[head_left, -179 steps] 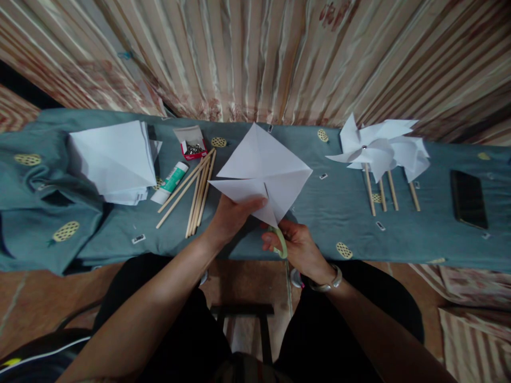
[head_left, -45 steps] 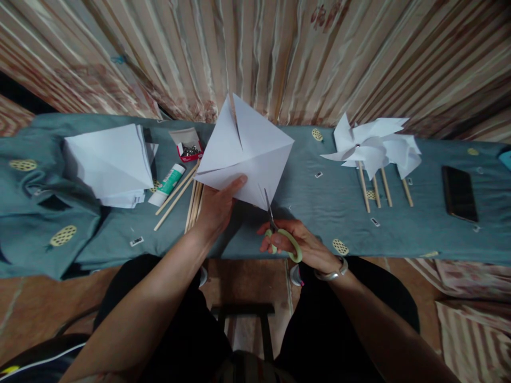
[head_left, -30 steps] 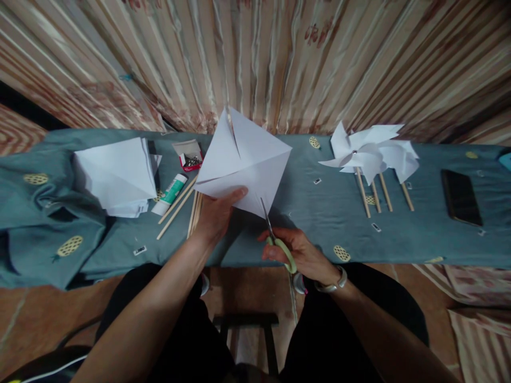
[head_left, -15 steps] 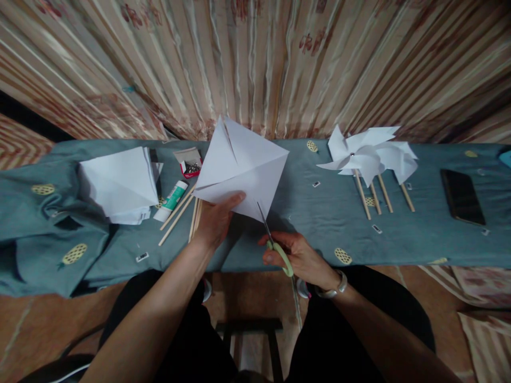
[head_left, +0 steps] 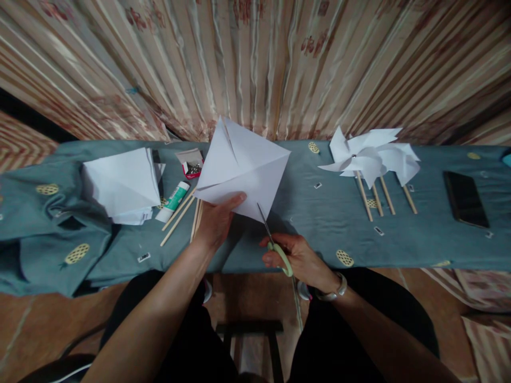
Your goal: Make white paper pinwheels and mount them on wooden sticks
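Note:
My left hand (head_left: 219,218) grips a square sheet of white paper (head_left: 243,165) at its lower left edge, thumb on top and the other fingers hidden beneath. Slits run inward from the sheet's top and left corners, and crease lines cross its face. My right hand (head_left: 293,255) is closed round the pale green handles of a pair of scissors (head_left: 284,259). The blades lie at the sheet's bottom corner, pointing toward its middle. Wooden sticks (head_left: 178,219) rest on the cloth near my left hand, partly hidden by it.
On the left are a stack of white paper (head_left: 122,178), a glue stick (head_left: 173,202) and a red box of small metal pins (head_left: 192,165). Several paper pinwheels (head_left: 363,154) on sticks lie at right, beside a dark phone (head_left: 465,198). A curtain (head_left: 255,69) hangs behind the cloth-covered table (head_left: 311,218).
Hands, paper and scissors keep almost the same pose. The whole view has shifted very slightly, with the table items appearing a little further right.

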The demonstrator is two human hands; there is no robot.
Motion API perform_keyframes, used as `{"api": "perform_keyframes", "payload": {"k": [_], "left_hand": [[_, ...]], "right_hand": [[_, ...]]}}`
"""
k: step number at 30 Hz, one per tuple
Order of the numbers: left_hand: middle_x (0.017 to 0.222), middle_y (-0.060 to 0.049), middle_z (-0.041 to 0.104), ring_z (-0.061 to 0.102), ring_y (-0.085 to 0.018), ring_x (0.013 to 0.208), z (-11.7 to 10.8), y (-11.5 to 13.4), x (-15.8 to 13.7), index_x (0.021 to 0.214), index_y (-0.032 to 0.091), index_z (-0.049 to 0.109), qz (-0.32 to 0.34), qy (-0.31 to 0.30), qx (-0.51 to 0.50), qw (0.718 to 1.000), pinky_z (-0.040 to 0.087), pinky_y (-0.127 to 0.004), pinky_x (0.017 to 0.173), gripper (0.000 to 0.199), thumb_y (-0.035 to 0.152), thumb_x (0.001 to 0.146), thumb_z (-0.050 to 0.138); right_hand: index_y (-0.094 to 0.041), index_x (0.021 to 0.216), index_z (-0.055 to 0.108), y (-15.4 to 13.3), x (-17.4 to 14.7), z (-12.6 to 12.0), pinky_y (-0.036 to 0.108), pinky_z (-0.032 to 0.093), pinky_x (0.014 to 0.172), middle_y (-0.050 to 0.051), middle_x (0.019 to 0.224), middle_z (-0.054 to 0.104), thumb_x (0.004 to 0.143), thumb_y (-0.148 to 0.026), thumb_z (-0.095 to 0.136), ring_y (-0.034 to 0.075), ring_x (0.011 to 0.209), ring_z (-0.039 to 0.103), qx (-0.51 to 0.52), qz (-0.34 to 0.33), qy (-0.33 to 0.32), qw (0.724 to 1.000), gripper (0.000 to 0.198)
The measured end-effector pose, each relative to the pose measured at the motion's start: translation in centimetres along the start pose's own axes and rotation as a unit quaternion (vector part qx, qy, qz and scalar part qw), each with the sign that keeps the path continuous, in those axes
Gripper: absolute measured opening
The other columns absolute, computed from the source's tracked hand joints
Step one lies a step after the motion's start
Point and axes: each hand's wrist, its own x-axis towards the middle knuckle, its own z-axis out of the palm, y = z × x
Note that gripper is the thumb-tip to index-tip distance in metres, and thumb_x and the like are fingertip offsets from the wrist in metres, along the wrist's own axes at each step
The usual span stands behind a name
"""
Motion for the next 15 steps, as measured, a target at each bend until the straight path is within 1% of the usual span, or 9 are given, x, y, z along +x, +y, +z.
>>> {"api": "perform_keyframes", "payload": {"k": [3, 9, 15], "left_hand": [[0.083, 0.002, 0.074, 0.07, -0.02, 0.091, -0.04, -0.07, 0.06, 0.092, 0.025, 0.066, 0.005, 0.003, -0.003, 1.0, 0.054, -0.034, 0.087, 0.039, 0.009, 0.059, 0.079], [0.083, 0.002, 0.074, 0.071, -0.018, 0.084, 0.14, 0.09, 0.0, 0.095, 0.023, 0.066, 0.008, 0.001, -0.016, 1.0, 0.054, -0.031, 0.081, 0.043, 0.006, 0.058, 0.079], [0.085, 0.002, 0.075, 0.071, -0.018, 0.087, 0.03, 0.03, 0.01, 0.106, 0.026, 0.065, 0.012, -0.003, -0.017, 1.0, 0.055, -0.032, 0.083, 0.052, 0.006, 0.06, 0.078]], "right_hand": [[-0.018, 0.086, 0.067, 0.11, 0.09, 0.09, 0.023, 0.048, 0.055, -0.004, 0.063, 0.063, 0.059, -0.052, 0.086, 0.012, 0.059, 0.061, 0.003, -0.008, 0.006, 1.0, 0.047], [-0.018, 0.085, 0.067, 0.27, 0.11, 0.21, 0.022, 0.046, 0.052, -0.004, 0.062, 0.063, 0.062, -0.05, 0.084, 0.011, 0.056, 0.06, -0.007, -0.014, 0.009, 1.0, 0.043], [-0.018, 0.086, 0.068, 0.26, 0.05, 0.21, 0.022, 0.046, 0.051, -0.004, 0.061, 0.063, 0.063, -0.05, 0.085, 0.011, 0.055, 0.06, -0.013, -0.015, 0.014, 1.0, 0.043]]}}
